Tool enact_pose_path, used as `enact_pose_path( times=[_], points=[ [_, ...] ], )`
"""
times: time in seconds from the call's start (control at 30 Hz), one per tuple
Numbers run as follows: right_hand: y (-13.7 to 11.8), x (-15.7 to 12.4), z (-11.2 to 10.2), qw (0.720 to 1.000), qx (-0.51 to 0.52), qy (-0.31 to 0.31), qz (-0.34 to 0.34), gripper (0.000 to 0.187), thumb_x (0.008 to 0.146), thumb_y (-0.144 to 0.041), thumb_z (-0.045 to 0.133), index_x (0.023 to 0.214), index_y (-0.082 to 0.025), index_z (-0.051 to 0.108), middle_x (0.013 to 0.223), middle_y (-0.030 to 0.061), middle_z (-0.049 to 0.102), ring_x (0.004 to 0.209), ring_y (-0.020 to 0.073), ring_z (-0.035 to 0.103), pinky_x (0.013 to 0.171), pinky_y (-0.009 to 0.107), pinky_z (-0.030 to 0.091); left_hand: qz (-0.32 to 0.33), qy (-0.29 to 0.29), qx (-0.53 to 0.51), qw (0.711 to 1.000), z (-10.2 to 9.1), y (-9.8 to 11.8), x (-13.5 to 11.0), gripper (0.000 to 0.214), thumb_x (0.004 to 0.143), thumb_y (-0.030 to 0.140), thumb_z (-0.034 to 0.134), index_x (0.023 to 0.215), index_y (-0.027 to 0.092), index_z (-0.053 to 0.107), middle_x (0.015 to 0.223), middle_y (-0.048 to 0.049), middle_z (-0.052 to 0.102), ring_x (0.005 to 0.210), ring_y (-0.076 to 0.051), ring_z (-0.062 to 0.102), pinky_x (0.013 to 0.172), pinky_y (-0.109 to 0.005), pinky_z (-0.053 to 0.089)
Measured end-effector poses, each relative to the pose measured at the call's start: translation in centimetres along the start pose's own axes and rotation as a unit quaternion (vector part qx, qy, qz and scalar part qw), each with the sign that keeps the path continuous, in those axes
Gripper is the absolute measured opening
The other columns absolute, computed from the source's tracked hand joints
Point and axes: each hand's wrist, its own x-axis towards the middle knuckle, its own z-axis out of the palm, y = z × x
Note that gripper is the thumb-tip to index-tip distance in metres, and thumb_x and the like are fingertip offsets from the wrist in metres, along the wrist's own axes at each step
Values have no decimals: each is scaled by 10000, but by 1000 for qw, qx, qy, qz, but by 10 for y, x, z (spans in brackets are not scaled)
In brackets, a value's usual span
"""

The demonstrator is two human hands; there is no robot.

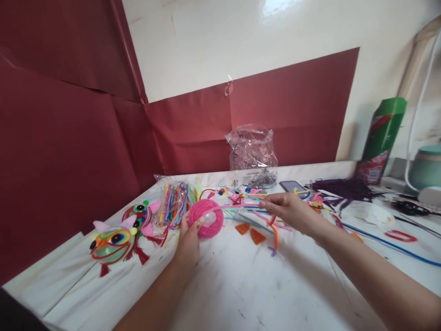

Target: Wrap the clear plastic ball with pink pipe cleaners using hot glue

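My left hand (190, 236) grips a ball wound in pink pipe cleaner (206, 218), with a clear patch showing near my thumb. A pink strand runs from the ball to the right, where my right hand (291, 210) pinches its end just above the white table (241, 285). Under my right hand lie several loose coloured pipe cleaners (248, 214) and two orange felt pieces (251, 232).
Two finished colourful fish-like figures (117, 239) lie at the left, beside a bag of pipe cleaners (174, 202). A clear plastic bag (251, 147), a phone (292, 186), purple strands (344, 189), a green carton (381, 138) and a teal pot (427, 168) stand behind.
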Motion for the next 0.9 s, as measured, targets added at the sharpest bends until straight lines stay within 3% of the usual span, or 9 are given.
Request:
enact_pose_path(
  times=[0.1,0.33,0.47,0.57,0.7,0.9],
  points=[
    [6,-1,-2,998,-56,-17,-31,470,855,-558,456,561,-207,561,520,-18,554,456,119,473,432,227,357,6,-6,6,1000,0,2,-1,541,629,263,748,1134,231,559,952,-10,696,883,-158,646,844,-292,483],
    [24,-2,9,955,-257,79,-125,331,910,-338,478,631,-220,609,543,28,628,486,160,536,484,270,228,16,-31,14,999,-1,-1,-1,572,619,241,749,1157,215,558,932,-17,702,836,-161,659,805,-287,489],
    [30,-3,13,925,-312,122,-179,352,951,-299,453,660,-210,629,558,38,641,513,165,559,498,274,256,15,-40,20,999,-2,-3,0,579,629,249,749,1171,219,549,916,-12,702,827,-166,664,807,-296,493],
    [29,0,8,909,-326,168,-199,333,976,-300,428,795,-181,682,661,84,688,626,218,607,555,296,357,0,-50,30,998,-2,-4,-2,599,628,261,753,1186,223,541,889,-11,701,794,-166,656,774,-292,495],
    [13,2,7,901,-295,190,-253,262,964,-274,458,1055,-143,666,1003,158,733,925,296,632,795,419,469,-12,-36,57,998,-1,-7,-6,577,623,236,744,1167,221,554,861,-13,693,764,-164,641,744,-285,491],
    [-14,-12,47,906,-223,141,-331,184,959,-189,478,1029,-158,645,998,134,728,905,251,635,803,408,507,-21,-57,65,996,1,-11,-13,580,585,248,752,1129,211,554,887,-22,679,752,-163,639,732,-283,495]
  ],
)
